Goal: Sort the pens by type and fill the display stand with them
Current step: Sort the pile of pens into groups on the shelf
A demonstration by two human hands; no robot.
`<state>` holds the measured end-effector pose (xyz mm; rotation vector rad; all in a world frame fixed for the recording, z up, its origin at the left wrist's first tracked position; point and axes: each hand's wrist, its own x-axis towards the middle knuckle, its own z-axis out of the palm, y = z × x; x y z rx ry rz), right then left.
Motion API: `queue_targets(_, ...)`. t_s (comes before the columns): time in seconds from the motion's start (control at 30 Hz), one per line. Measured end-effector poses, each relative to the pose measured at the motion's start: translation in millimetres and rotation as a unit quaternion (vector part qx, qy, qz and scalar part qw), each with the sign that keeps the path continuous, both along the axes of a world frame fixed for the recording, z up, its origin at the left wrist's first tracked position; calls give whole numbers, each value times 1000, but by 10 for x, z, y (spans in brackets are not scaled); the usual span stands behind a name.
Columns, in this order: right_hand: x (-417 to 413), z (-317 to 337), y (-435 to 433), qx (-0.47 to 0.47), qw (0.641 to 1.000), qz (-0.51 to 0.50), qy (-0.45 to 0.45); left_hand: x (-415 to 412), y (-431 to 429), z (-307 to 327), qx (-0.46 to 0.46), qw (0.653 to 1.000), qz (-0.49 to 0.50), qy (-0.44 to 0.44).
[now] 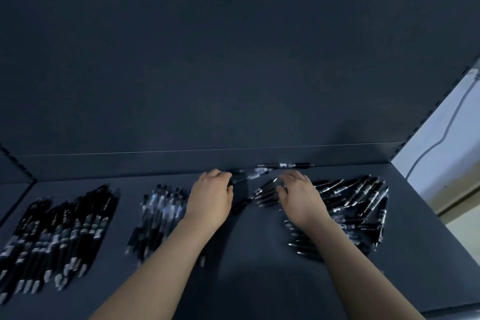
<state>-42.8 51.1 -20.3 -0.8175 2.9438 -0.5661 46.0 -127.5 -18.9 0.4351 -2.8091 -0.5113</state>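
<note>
Black pens lie in groups on a dark shelf [259, 267]. A sorted row of black pens [59, 236] fills the left. A second group with clear barrels [158, 218] lies beside my left forearm. An unsorted heap [358, 202] spreads on the right, partly hidden by my right arm. My left hand [210, 197] curls its fingers round a clear-barrelled pen [249, 175] near the back wall. My right hand [298, 195] rests with spread fingers on a few dark pens [265, 193]. One pen [285, 165] lies along the back edge.
The tall dark back panel [233, 73] rises right behind the pens. A perforated upright [441, 109] bounds the shelf on the right, with a cable [436, 145] on the pale wall beyond. Another shelf section [10, 189] adjoins on the left.
</note>
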Motion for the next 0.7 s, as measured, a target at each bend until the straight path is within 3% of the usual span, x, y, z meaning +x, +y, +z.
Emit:
queue_targets(0.23, -484, 25, 288, -2, 1000, 18, -18, -511, 122, -92, -19, 996, 6, -82)
queue_targets(0.47, -660, 7, 514, -45, 997, 16, -58, -678, 226, -147, -44, 997, -7, -62)
queue_targets(0.7, -675, 68, 809, -37, 995, 35, -86, -721, 294, -79, -119, 980, -1, -160)
